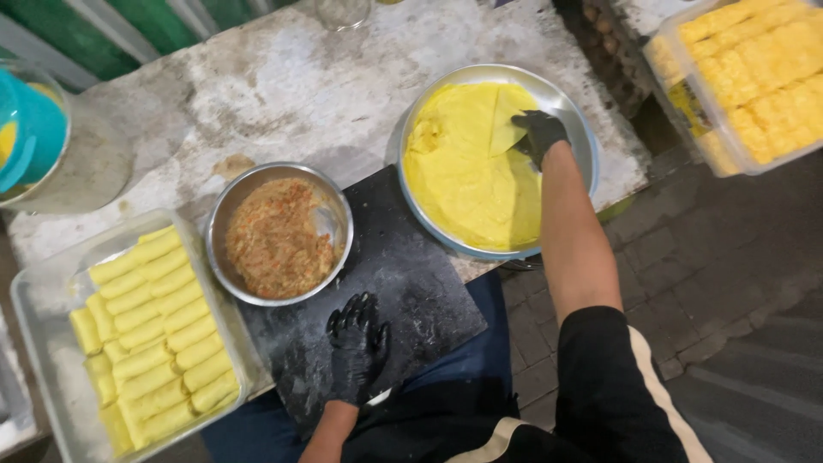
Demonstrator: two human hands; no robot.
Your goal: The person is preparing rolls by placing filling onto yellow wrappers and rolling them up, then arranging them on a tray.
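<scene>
My right hand [538, 133], in a black glove, pinches the edge of the top yellow wrapper [501, 116] and has folded its corner back. The wrapper belongs to a stack of thin yellow sheets [463, 180] in a round metal tray [576, 116]. Gloved in black too, my left hand [356, 343] rests flat with fingers spread on a floury black board [411, 257] in front of me. Left of the board, a metal bowl [219, 225] holds orange-brown minced filling [274, 240].
A flat metal tray [34, 296] at the left carries several yellow rolls [154, 334]. At the top right, a clear plastic box [686, 103] contains more rolls. A teal lid on a clear jar [39, 129] stands at far left. The worn white table [300, 77] ends above paving at the right.
</scene>
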